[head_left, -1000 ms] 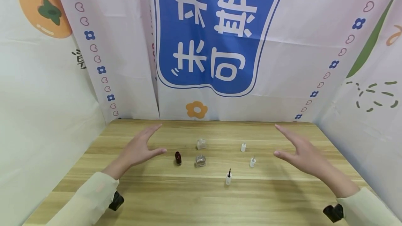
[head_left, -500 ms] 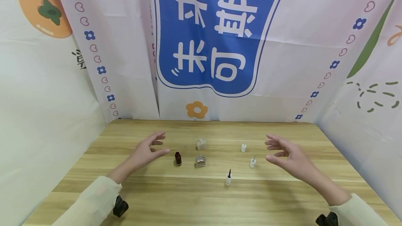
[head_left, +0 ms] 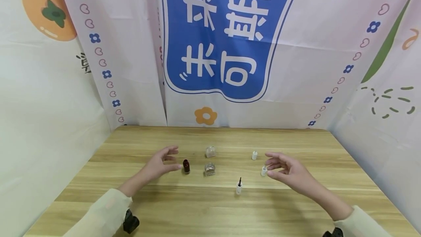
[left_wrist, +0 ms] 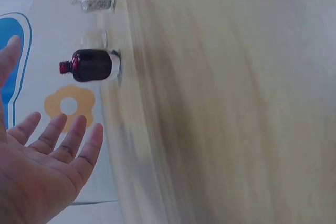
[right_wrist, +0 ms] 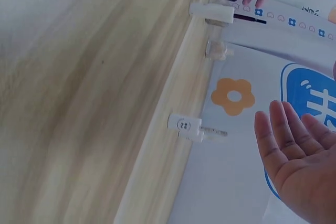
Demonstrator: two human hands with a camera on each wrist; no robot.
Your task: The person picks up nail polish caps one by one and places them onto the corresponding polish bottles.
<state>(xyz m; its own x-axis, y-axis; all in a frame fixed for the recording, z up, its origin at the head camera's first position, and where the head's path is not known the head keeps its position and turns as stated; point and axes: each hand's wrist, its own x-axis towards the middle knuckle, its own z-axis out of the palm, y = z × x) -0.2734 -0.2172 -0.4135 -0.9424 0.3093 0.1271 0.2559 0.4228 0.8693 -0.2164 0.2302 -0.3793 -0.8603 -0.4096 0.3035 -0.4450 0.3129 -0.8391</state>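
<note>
My left hand (head_left: 158, 165) hovers beside a small uncapped dark red nail polish bottle (head_left: 186, 166), fingers relaxed and parted. In the left wrist view a gap separates that hand (left_wrist: 50, 166) from the bottle (left_wrist: 93, 65). My right hand (head_left: 292, 174) is near a white brush cap (head_left: 264, 171), its fingers loosely bent and holding nothing. Another white brush cap (head_left: 254, 155) stands farther back. Closer to me, a white brush cap with a dark brush (head_left: 239, 188) stands bristles up. Two uncapped glass polish bottles, one clear (head_left: 210, 151) and one glittery (head_left: 209, 169), stand mid-table.
The wood-grain table (head_left: 197, 211) carries all the small items. Printed white cloth (head_left: 296, 83) hangs behind it and along both sides. A dark wrist camera (head_left: 131, 221) is strapped at the left sleeve (head_left: 102, 213).
Both hands have moved inward and lower, the left towards the dark red bottle, the right towards the white brush caps. Their fingers have bent a little. The bottles and caps stay put.
</note>
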